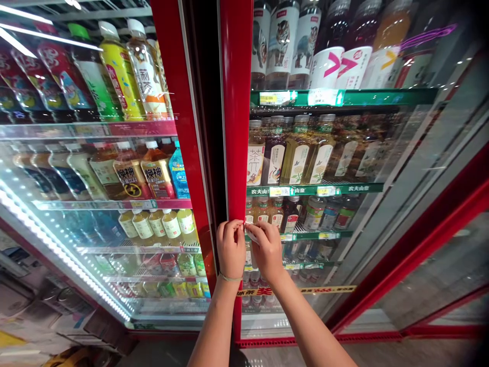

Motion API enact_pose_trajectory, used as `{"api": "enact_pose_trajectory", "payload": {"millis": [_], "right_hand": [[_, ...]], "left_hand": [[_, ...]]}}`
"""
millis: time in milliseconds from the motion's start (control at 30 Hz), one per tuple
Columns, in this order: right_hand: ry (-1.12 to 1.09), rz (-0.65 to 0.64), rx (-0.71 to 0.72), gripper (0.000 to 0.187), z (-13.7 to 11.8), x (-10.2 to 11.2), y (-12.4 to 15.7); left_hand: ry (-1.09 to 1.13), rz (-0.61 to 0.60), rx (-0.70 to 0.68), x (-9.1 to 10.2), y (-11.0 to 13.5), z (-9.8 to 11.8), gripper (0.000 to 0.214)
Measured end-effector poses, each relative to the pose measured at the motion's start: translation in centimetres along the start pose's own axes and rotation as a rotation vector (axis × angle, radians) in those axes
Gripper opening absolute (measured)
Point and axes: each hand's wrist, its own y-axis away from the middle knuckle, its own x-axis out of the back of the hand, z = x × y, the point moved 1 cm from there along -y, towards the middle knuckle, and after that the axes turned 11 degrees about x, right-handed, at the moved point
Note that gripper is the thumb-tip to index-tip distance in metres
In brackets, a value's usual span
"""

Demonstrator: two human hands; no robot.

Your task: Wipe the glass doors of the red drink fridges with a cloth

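Observation:
Both of my hands meet at the inner edge of the red door frame (236, 127) of a glass-fronted drinks cooler. My left hand (231, 250) lies over the red frame, its fingers bent and closed, with a thin band round the wrist. Close beside it, my right hand (269, 250) is in front of the glass, fingers curled and pinched towards the frame's edge. A small whitish bit (252, 236) shows under the right fingers; its kind is unclear. The fingertips almost touch, and what lies between them is hidden.
Behind the right glass, bottles (301, 153) stand on shelves with green price rails (362, 189). A second lit cooler section on the left holds more bottles (153, 168). A yellow strip (324, 290) crosses the right door low down. Boxes and clutter (76, 316) lie at lower left.

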Motion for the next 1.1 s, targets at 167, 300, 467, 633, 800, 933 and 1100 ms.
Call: {"api": "enact_pose_trajectory", "payload": {"millis": [167, 300, 467, 633, 800, 933, 1100], "right_hand": [[0.022, 0.055, -0.055, 0.031, 0.0, -0.1, 0.1], [0.002, -0.010, 0.037, 0.036, 0.7, 0.3, 0.5], [0.033, 0.090, -0.031, 0.036, 1.3, 0.8, 0.5], [0.014, 0.041, -0.033, 0.038, 1.2, 1.1, 0.3], [0.010, 0.074, -0.043, 0.038, 1.5, 1.6, 0.2], [0.029, 0.022, 0.012, 0.034, 1.9, 1.8, 0.2], [0.038, 0.060, -0.016, 0.034, 2.2, 2.2, 0.3]], "left_hand": [[-0.001, 0.003, 0.003, 0.1, -0.2, 0.2, 0.013], [-0.003, 0.010, 0.002, 0.3, -0.2, 0.3, 0.009], [-0.026, 0.030, 0.004, 0.3, -0.2, 0.8, 0.008], [-0.065, 0.031, -0.034, -0.1, 0.0, 1.2, 0.011], [-0.078, 0.036, -0.026, -0.4, 0.1, 1.0, 0.011], [-0.075, 0.021, -0.024, -0.5, 0.0, 0.9, 0.010], [-0.062, 0.048, -0.014, -0.9, 0.4, 1.0, 0.010]]}}
